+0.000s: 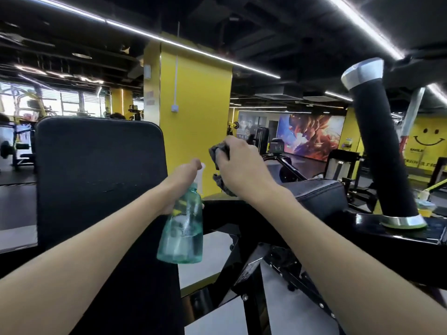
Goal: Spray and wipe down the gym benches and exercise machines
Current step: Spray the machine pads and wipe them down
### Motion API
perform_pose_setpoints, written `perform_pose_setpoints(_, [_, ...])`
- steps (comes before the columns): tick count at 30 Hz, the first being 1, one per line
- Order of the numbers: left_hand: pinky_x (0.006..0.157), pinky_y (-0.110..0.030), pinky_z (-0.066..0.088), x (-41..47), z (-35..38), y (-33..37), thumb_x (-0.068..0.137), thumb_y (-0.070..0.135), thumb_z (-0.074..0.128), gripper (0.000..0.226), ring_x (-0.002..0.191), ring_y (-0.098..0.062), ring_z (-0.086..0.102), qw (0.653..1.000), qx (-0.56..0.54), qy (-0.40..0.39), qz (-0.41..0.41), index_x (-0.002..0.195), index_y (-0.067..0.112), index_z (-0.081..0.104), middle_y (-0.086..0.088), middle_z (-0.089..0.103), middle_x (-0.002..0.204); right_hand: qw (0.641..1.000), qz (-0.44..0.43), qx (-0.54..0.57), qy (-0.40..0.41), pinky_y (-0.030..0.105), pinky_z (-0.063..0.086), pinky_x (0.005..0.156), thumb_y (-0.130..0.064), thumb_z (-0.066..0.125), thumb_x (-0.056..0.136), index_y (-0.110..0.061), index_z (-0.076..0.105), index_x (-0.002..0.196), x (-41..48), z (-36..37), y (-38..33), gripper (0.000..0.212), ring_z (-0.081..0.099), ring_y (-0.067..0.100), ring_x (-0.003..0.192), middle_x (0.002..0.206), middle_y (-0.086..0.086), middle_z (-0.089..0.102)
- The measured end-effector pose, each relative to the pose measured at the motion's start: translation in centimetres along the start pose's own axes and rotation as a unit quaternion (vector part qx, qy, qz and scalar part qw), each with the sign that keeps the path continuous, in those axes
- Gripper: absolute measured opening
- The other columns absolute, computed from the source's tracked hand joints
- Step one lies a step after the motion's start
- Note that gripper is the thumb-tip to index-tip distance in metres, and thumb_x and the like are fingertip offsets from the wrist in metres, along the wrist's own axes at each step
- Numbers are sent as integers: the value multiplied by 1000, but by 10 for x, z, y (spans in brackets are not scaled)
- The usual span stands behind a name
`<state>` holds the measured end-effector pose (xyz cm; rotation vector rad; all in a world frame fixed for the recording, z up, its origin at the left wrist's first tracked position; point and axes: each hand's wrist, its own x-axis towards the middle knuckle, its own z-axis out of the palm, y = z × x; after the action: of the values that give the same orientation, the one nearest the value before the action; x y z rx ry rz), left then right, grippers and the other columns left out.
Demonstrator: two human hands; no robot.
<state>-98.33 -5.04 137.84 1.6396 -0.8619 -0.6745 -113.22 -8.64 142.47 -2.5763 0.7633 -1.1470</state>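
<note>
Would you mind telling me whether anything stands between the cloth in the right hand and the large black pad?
Partly: the left hand, gripping the spray bottle, sits between the cloth and the right edge of the large black pad, a little lower. Above that hand the way looks open.

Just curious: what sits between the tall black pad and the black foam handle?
Head view: the left hand holding a teal spray bottle, the right hand gripping a grey cloth, then a smaller black pad.

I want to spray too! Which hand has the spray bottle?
The left hand grips the teal spray bottle; the right hand holds a grey cloth instead.
</note>
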Motion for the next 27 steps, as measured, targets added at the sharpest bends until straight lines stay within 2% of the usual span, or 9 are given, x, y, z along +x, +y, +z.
perform_pose_setpoints(2, [72,-27,49,3,5,-20,76,47,52,34,70,-22,61,997,-22,56,56,86,14,50,-7,54,80,999,-1,-18,-49,35,31,67,-20,42,103,-13,44,96,1,31,-2,10,44,29,84,100,14,58])
perform_pose_setpoints(3, [57,-23,37,2,8,-32,85,35,51,28,53,-17,48,992,-30,88,87,69,14,42,-5,45,62,997,8,-26,-74,35,31,67,-19,42,103,-13,44,99,1,48,-1,8,46,30,85,106,16,58])
perform_pose_setpoints(5, [54,-29,22,12,13,-59,93,20,49,40,52,-16,28,984,-31,126,118,57,18,31,-2,33,53,992,28,-46,-112,35,31,70,-17,42,102,-10,45,109,-1,72,2,10,51,35,94,114,18,56])
perform_pose_setpoints(9, [44,-23,24,26,18,-100,93,-1,49,28,61,-17,33,990,-21,113,77,68,11,47,-6,40,63,981,51,-85,-168,38,35,73,-10,45,99,-8,44,118,-13,106,12,18,55,38,107,121,17,49])
perform_pose_setpoints(12, [52,-30,30,32,26,-119,90,-4,48,19,69,-20,37,994,9,96,55,82,11,56,-9,45,73,972,49,-129,-190,40,38,71,-5,46,97,-9,44,117,-22,123,23,21,56,39,110,121,15,48])
perform_pose_setpoints(17, [54,-34,25,40,37,-137,91,-3,44,34,62,-21,32,989,79,121,14,60,11,39,-4,43,63,961,34,-185,-205,39,41,66,-3,46,97,-8,43,121,-27,146,42,25,61,36,103,120,15,48])
perform_pose_setpoints(21, [62,-37,47,43,42,-135,97,3,47,19,74,-25,56,982,157,102,38,82,8,56,-9,63,84,954,15,-212,-209,38,40,65,-2,47,95,-7,43,122,-28,156,49,28,62,37,104,121,14,47])
perform_pose_setpoints(25, [70,-41,42,47,44,-127,98,2,43,19,85,-38,55,966,239,85,39,82,9,50,-20,65,98,951,11,-238,-199,37,40,64,-2,49,94,-8,42,124,-28,159,54,32,64,34,104,122,14,47])
perform_pose_setpoints(27, [68,-36,43,45,43,-125,101,3,42,30,77,-30,49,949,303,56,67,74,16,42,-14,58,89,950,8,-243,-196,37,41,63,-3,51,93,-8,42,124,-28,160,54,32,64,33,102,122,14,46])
